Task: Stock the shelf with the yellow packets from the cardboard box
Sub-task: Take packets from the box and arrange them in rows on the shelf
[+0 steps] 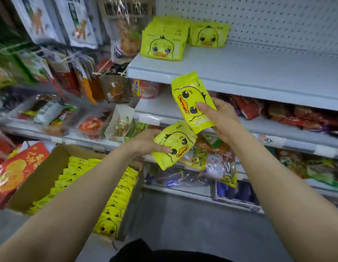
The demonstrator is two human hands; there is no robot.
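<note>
White pouches with a brown dog printed on them (39,19) hang at the upper left, and beside them a clear bag of orange snacks (126,35) hangs against the rack. Below these, dark and red packets on pegs (83,80) crowd together — the print is too blurred to read. A white open display carton of small sticks (120,123) stands on a lower ledge, near clear tubs of red food (89,127). A red gift box with orange fruit printed on it (15,167) leans at the far left. Red snack bags (277,112) fill the level at right, and the grey floor (192,220) runs beneath.
</note>
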